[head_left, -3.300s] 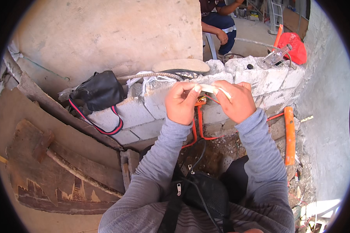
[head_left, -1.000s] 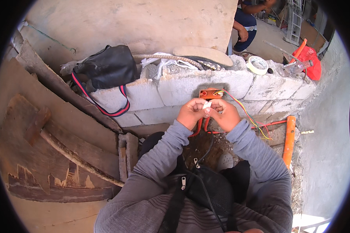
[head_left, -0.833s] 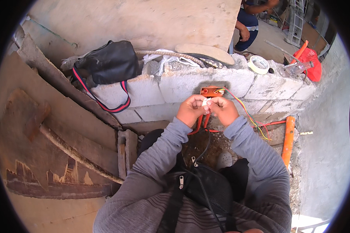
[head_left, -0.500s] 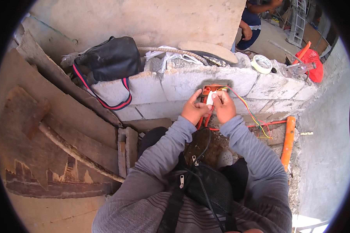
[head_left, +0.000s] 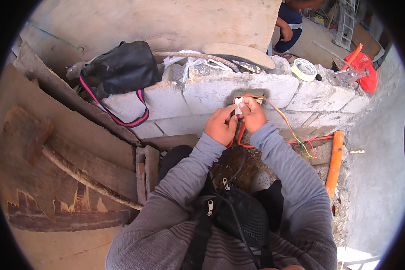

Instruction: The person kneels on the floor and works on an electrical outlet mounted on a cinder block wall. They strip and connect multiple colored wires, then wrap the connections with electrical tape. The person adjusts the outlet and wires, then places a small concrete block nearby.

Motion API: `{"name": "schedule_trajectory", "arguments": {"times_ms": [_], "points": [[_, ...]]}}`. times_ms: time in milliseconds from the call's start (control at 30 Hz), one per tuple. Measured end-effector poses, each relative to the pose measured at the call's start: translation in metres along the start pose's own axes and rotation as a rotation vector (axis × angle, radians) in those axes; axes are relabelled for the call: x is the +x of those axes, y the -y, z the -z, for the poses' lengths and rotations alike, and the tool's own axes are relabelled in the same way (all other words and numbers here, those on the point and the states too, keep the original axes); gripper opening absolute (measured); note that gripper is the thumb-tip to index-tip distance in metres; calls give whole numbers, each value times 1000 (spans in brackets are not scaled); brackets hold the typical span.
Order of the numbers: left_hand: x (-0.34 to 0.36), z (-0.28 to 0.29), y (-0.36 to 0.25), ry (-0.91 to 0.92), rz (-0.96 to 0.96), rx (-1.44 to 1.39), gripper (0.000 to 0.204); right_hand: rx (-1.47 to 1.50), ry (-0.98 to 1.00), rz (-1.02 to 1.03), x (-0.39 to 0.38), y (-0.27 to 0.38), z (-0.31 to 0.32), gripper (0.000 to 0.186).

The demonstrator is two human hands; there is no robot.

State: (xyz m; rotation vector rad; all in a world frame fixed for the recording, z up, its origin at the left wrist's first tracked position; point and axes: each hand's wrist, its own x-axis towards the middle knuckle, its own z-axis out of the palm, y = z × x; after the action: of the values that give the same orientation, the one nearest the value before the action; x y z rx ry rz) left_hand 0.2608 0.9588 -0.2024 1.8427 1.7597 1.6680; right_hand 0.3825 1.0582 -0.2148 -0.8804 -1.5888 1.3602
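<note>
In front of the block wall, a small flat white piece (head_left: 239,106) is pinched between the fingertips of my left hand (head_left: 221,127) and my right hand (head_left: 254,117). Its exact kind cannot be made out. Just behind it, an orange electrical box (head_left: 246,96) sits in a recess in the wall, mostly covered by the piece and my fingers. Red, yellow and green wires (head_left: 284,119) come out at the box's right side and droop down to the right. Below my hands, an orange conduit (head_left: 240,135) bends near the wall's foot.
On the wall top lie a black bag (head_left: 123,67), a tape roll (head_left: 304,70), a clear bottle (head_left: 352,74) and a red bag (head_left: 368,77). An orange pipe (head_left: 334,164) stands right. A long-handled hammer (head_left: 87,180) leans left. Another person (head_left: 287,31) crouches beyond the wall.
Both hands have shifted slightly left with the white piece, which now shows its broader face and covers more of the orange box. The person beyond the wall leans lower.
</note>
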Motion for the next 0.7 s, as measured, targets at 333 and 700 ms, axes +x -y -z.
{"name": "schedule_trajectory", "arguments": {"times_ms": [333,700], "points": [[9,-8,5,260,15,321,48,-460,179,-113,-13,8,66,13],[-1,1,6,126,35,78,23,-17,182,-257,-4,9,34,13]]}}
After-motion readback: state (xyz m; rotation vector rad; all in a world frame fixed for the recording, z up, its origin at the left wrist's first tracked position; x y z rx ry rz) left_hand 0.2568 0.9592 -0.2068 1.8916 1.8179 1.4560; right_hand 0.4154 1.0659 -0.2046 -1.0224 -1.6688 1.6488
